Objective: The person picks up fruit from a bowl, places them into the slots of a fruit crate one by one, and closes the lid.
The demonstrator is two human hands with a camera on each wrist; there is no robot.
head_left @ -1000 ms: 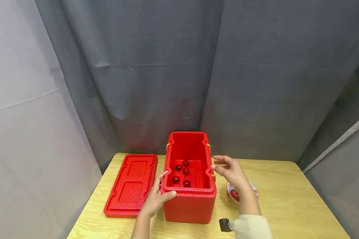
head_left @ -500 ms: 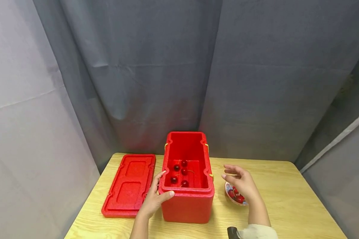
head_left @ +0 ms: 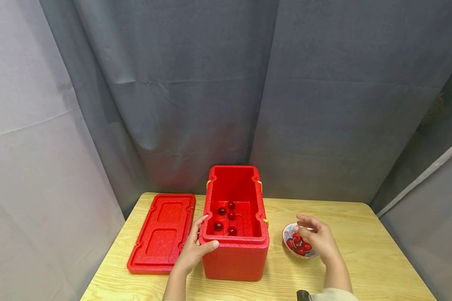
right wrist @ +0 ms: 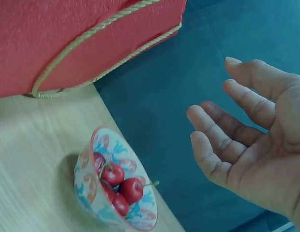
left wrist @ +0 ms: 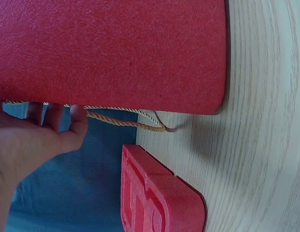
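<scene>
A red foam box (head_left: pixel 235 261) stands lidless at the middle of the table, with several dark red cherries (head_left: pixel 231 215) on its floor. My left hand (head_left: pixel 190 252) holds its near left corner, thumb on the front rim and fingers along the left side. In the left wrist view, those fingertips (left wrist: pixel 78 113) lie against the wall beside a yellow rope handle (left wrist: pixel 116 121). To the right of the box, my right hand (head_left: pixel 320 239) hovers by a patterned bowl (head_left: pixel 287 232) of several cherries (right wrist: pixel 130 190). Its fingers are loosely bent, with nothing between them.
The box's red lid (head_left: pixel 162 234) lies flat on the wooden table (head_left: pixel 369 251), left of the box. Grey curtains (head_left: pixel 196 83) hang behind and at both sides. Another rope handle (right wrist: pixel 67 50) loops along the box's right side.
My right hand has moved right and down, from beside the box's right rim to the bowl, uncovering more of the cherries there. My left hand stays on the box corner.
</scene>
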